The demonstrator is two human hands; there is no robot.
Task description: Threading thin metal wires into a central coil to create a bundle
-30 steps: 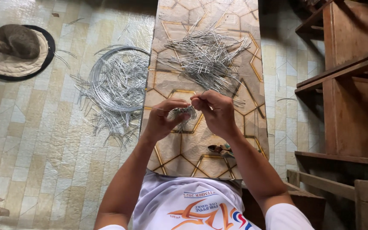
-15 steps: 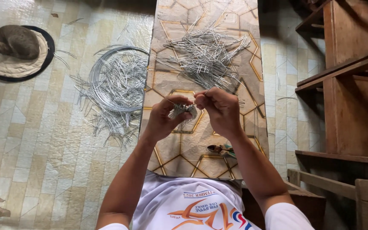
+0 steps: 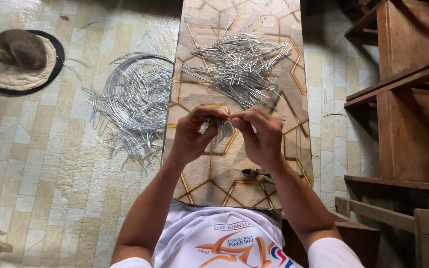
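Observation:
My left hand [image 3: 197, 134] and my right hand [image 3: 259, 134] meet over a narrow patterned bench [image 3: 274, 20]. Together they pinch a small bundle of thin silver wire pieces [image 3: 219, 133] that hangs between the fingers. A loose pile of cut wire pieces [image 3: 239, 64] lies on the bench just beyond my hands. Part of the held bundle is hidden by my fingers.
A coil of silver wire with scattered cut pieces [image 3: 135, 99] lies on the tiled floor to the left. An animal [image 3: 18, 48] lies curled on a round mat [image 3: 11, 79] at far left. A small tool [image 3: 256, 173] rests on the bench near my right wrist. Wooden furniture [image 3: 403, 99] stands on the right.
My hands have drawn closer together and shifted slightly toward me, with the small wire bundle now hanging between the fingertips.

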